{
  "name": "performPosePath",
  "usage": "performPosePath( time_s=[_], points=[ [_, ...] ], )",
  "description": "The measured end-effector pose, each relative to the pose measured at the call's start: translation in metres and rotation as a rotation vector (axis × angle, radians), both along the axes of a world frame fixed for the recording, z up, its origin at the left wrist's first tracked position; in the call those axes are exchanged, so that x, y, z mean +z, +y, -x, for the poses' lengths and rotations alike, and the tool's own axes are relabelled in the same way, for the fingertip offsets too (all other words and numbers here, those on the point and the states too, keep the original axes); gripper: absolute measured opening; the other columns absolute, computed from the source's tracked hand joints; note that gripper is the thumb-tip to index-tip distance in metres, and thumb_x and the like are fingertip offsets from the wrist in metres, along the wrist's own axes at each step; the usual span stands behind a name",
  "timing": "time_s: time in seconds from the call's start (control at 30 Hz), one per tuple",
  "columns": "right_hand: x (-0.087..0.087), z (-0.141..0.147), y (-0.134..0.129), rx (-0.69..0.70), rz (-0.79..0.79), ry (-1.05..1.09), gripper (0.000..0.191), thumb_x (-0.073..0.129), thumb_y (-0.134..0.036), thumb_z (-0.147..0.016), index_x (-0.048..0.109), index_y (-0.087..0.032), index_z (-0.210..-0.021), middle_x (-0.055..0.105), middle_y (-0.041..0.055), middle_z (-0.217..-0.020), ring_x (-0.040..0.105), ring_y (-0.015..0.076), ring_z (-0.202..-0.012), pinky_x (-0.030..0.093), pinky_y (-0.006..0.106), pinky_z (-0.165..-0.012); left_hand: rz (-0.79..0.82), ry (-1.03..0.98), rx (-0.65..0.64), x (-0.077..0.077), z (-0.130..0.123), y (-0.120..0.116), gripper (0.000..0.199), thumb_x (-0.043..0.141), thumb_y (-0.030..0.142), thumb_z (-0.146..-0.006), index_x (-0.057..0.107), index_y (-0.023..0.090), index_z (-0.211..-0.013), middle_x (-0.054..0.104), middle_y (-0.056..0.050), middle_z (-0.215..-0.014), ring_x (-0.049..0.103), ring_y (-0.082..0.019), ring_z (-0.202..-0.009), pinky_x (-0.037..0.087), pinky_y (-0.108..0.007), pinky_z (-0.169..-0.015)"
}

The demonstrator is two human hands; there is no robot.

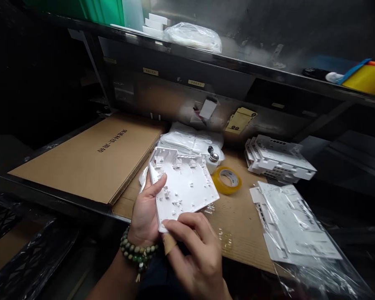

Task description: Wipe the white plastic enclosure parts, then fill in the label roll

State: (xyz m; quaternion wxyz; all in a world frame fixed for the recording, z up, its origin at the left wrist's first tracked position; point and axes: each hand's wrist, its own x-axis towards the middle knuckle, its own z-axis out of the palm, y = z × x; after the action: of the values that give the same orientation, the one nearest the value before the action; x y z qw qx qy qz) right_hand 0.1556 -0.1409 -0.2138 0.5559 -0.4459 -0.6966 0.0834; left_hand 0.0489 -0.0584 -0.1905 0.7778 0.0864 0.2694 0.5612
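A white plastic housing panel [190,183] is held up in front of me, its ribbed inner face with small posts and clips turned toward the camera. My left hand [146,212] grips its left edge, with the thumb lying over the inner face. At the lower corner my right hand [196,246] pinches the panel's edge between thumb and index finger; the thumb has a tan bandage round it. Just beyond the panel are a roll of yellow tape [226,180] and a white bottle with a metal top [213,160].
Flattened cardboard [90,154] is stacked at the left. White plastic bags [190,139] lie behind the panel. To the right are stacked white housings [278,158] and more housings in a clear bag [300,225]. A metal shelf [237,66] crosses above the bench.
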Motion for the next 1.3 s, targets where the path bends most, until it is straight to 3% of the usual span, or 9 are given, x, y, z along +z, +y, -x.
performPosePath(
  time_s=[0.2, 0.37, 0.43, 0.6, 0.67, 0.8, 0.93, 1.13, 1.3],
  points=[
    [-0.005, 0.003, -0.001, -0.011, 0.026, 0.036, 0.022, 0.072, -0.003, -0.088, 0.076, -0.017, -0.104, 0.068, 0.0053, -0.091, 0.067, 0.0154, -0.082, 0.059, 0.026, -0.074, -0.045, 0.055, 0.11, -0.001, 0.001, -0.003, 0.071, 0.057, 0.013, -0.099, 0.032, 0.034, -0.163, 0.063, -0.01, -0.151, 0.062, -0.034, -0.135, 0.044, -0.059, -0.12],
    [-0.011, -0.004, 0.0, 0.007, 0.033, -0.024, 0.022, 0.072, -0.006, -0.09, 0.076, -0.018, -0.108, 0.069, 0.0055, -0.093, 0.066, 0.0168, -0.084, 0.058, 0.029, -0.075, -0.027, -0.005, 0.056, -0.008, 0.01, -0.001, 0.071, 0.053, 0.016, -0.102, 0.025, 0.03, -0.166, 0.06, -0.014, -0.153, 0.058, -0.037, -0.138, 0.038, -0.063, -0.122],
    [-0.017, -0.025, 0.001, -0.087, 0.074, -0.017, 0.022, 0.071, -0.008, -0.092, 0.077, -0.021, -0.109, 0.068, 0.0046, -0.096, 0.066, 0.0161, -0.086, 0.057, 0.029, -0.076, -0.044, -0.061, 0.013, -0.014, 0.024, 0.002, 0.071, 0.048, 0.017, -0.103, 0.019, 0.027, -0.167, 0.057, -0.016, -0.155, 0.053, -0.038, -0.141, 0.034, -0.064, -0.123],
    [-0.028, -0.087, 0.0, -0.538, 0.036, 0.092, 0.016, 0.075, -0.015, -0.093, 0.079, -0.026, -0.104, 0.066, 0.0014, -0.098, 0.064, 0.0138, -0.086, 0.054, 0.026, -0.075, -0.082, -0.221, -0.04, -0.024, 0.063, 0.007, 0.071, 0.04, 0.03, -0.11, -0.002, 0.027, -0.167, 0.047, -0.013, -0.16, 0.038, -0.034, -0.147, 0.025, -0.062, -0.123],
    [-0.03, -0.096, -0.001, -0.574, 0.025, 0.097, 0.015, 0.075, -0.016, -0.094, 0.079, -0.026, -0.103, 0.066, 0.0011, -0.097, 0.064, 0.014, -0.087, 0.054, 0.026, -0.076, -0.051, -0.244, 0.004, -0.027, 0.073, 0.007, 0.076, 0.043, 0.033, -0.11, -0.009, 0.033, -0.165, 0.049, -0.009, -0.157, 0.038, -0.031, -0.146, 0.026, -0.061, -0.123],
    [-0.035, -0.094, 0.001, -0.458, 0.082, 0.03, 0.019, 0.071, -0.014, -0.095, 0.079, -0.026, -0.108, 0.066, 0.0022, -0.099, 0.066, 0.0145, -0.086, 0.057, 0.028, -0.077, 0.013, -0.268, 0.019, -0.04, 0.084, 0.008, 0.093, 0.058, 0.036, -0.104, -0.015, 0.04, -0.162, 0.062, -0.003, -0.142, 0.046, -0.028, -0.139, 0.035, -0.056, -0.119],
    [-0.041, -0.092, 0.001, -0.5, 0.071, 0.051, 0.02, 0.07, -0.013, -0.096, 0.079, -0.026, -0.109, 0.066, 0.0028, -0.099, 0.066, 0.0144, -0.087, 0.057, 0.027, -0.076, 0.017, -0.288, -0.057, -0.06, 0.09, 0.012, 0.091, 0.061, 0.036, -0.103, -0.008, 0.044, -0.163, 0.066, 0.0, -0.134, 0.046, -0.028, -0.138, 0.041, -0.056, -0.115],
    [-0.055, -0.109, 0.002, -0.44, 0.137, -0.015, 0.018, 0.071, -0.017, -0.097, 0.079, -0.027, -0.109, 0.068, 0.0028, -0.099, 0.067, 0.0159, -0.086, 0.057, 0.031, -0.08, 0.05, -0.329, -0.178, -0.089, 0.112, 0.017, 0.091, 0.059, 0.048, -0.103, -0.009, 0.044, -0.162, 0.065, -0.002, -0.135, 0.052, -0.032, -0.132, 0.047, -0.057, -0.109],
    [-0.041, -0.117, 0.012, -0.518, 0.089, 0.121, 0.018, 0.071, -0.018, -0.097, 0.079, -0.028, -0.109, 0.067, 0.0028, -0.102, 0.067, 0.0156, -0.091, 0.058, 0.029, -0.079, 0.286, -0.192, -0.472, -0.121, 0.153, 0.029, 0.108, 0.063, 0.056, -0.096, -0.025, 0.045, -0.156, 0.065, -0.004, -0.137, 0.054, -0.039, -0.13, 0.041, -0.068, -0.111]
  ],
)
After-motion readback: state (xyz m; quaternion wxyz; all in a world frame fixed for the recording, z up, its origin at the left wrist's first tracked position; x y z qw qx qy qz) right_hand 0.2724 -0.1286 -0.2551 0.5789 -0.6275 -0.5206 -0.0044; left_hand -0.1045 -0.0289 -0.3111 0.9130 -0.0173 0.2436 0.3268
